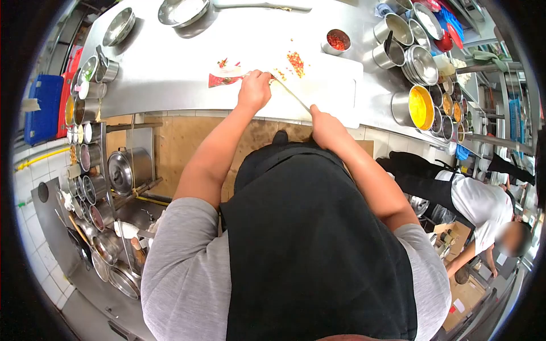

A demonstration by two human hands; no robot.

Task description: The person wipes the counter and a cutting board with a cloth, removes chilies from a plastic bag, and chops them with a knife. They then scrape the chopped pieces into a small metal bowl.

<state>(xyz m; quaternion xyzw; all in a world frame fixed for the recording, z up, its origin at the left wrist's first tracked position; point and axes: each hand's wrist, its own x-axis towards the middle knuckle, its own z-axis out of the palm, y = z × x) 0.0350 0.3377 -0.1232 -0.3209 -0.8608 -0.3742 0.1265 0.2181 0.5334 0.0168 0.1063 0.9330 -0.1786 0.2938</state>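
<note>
My left hand is bunched, fingertips pressing down on a red pepper that sticks out to its left. My right hand is clamped around the handle of a knife, the blade slanting over the white cutting board toward my left fingers. Just beyond the blade lie chopped pieces. Farther out, a small steel bowl of red bits stands on the steel counter.

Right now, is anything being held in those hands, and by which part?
The right hand holds a long pale-bladed knife by its handle, which is hidden in the grip. The left hand pins down a flat red vegetable piece with its fingertips.
</note>
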